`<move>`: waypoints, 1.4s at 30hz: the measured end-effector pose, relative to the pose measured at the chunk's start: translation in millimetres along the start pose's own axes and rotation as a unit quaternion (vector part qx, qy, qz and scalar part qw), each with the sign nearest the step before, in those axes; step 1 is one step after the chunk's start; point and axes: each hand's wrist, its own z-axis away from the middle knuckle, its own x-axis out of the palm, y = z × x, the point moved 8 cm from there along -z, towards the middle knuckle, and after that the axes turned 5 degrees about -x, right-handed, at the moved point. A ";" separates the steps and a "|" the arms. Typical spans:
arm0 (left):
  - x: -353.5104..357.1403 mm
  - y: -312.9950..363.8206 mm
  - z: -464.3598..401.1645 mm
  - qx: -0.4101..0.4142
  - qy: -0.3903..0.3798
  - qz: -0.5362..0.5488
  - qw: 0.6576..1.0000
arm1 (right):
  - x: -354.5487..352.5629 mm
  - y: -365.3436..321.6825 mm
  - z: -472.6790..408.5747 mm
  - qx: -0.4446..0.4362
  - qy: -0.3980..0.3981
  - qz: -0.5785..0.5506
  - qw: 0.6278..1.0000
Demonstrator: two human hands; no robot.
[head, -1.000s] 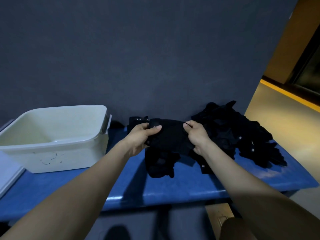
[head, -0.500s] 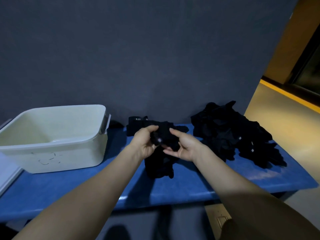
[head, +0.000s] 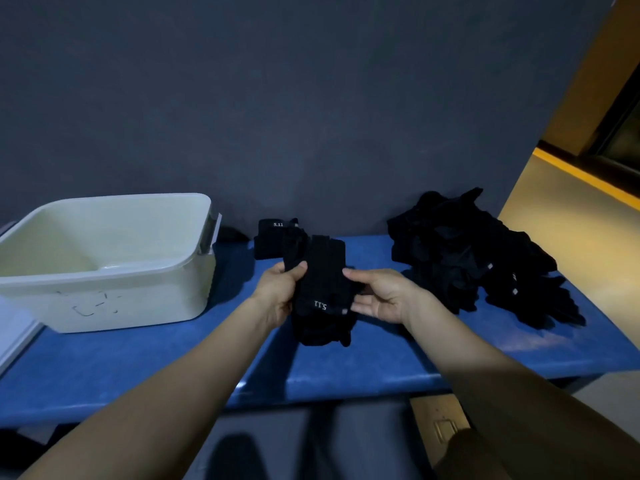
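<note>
Left to right along the blue bench [head: 138, 368]. At the far left stands one white plastic tub [head: 145, 299], open side up, with one flat white panel [head: 14, 337] just beside it at the frame edge.

To the right of the tub, against the dark wall, lies one set of folded black socks [head: 273, 237] marked "5.11".

In front of it, your left hand [head: 277, 292] grips the black sock bundle [head: 323, 282]. The thumb is pressed on the bundle's front face near its left edge, and the fingers are curled out of sight behind it.

The bundle stands roughly upright between your two hands, raised above the middle of the bench. Its "5.11" mark reads upside down near its lower end. More dark fabric sits under that end, down to the bench; you cannot tell whether it belongs to the bundle. How many socks the bundle contains cannot be told either.

Your right hand [head: 384, 296] lies palm up at the bundle's right edge. It is spread and relaxed, with the thumb tip touching the edge and the nearly straight fingers reaching under it.

Well apart at the right end sits one loose pile of black socks [head: 467, 261], too tangled to count.
</note>
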 end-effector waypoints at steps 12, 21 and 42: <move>-22.3 -15.7 -16.1 0.034 0.067 -0.177 0.981 | -20.9 7.5 -27.5 -0.123 0.172 0.220 0.952; -34.4 -12.0 -20.5 0.112 0.118 -0.340 0.926 | -14.0 13.2 -28.3 -0.166 0.170 0.413 0.879; -23.3 -29.3 2.1 0.207 -0.087 -0.608 0.762 | 17.1 23.0 -3.4 -0.292 -0.091 0.650 0.695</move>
